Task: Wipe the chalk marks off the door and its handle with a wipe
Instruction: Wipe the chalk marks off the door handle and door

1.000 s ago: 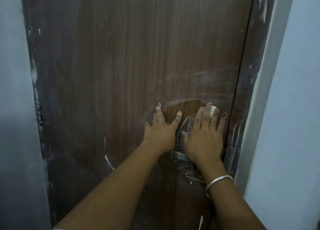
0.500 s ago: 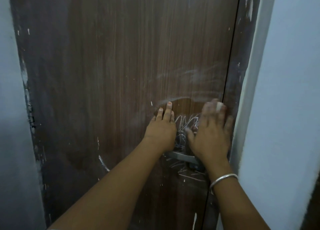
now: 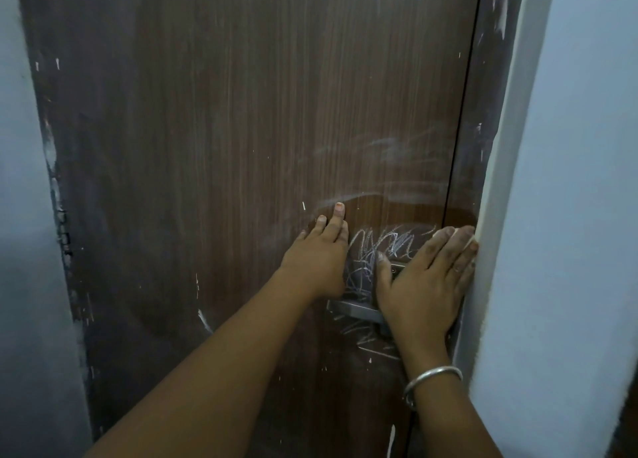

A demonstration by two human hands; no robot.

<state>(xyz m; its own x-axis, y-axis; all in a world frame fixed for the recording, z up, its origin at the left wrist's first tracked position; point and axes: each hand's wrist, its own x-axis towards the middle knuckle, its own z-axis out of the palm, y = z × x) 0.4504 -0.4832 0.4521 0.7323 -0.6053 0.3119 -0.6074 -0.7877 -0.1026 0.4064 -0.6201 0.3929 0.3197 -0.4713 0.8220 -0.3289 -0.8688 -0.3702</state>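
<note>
The left hand (image 3: 317, 254) lies flat on the dark brown wood-grain door (image 3: 241, 129), its grip spread and its fingers straight. The right hand (image 3: 424, 281) presses flat too, fingers together, with the tips against the white wall edge (image 3: 499, 181). A white sliver of wipe (image 3: 470, 243) peeks from under them, the rest hidden. White chalk scribbles (image 3: 390, 242) lie between the hands, above the grey metal lever handle (image 3: 352, 308). A silver bangle (image 3: 431, 376) circles the right wrist.

1 door (image 3: 241, 147), 1 metal handle (image 3: 352, 309), 2 hands, left hand (image 3: 316, 261) and right hand (image 3: 424, 285), 1 silver bangle (image 3: 433, 376)
</note>
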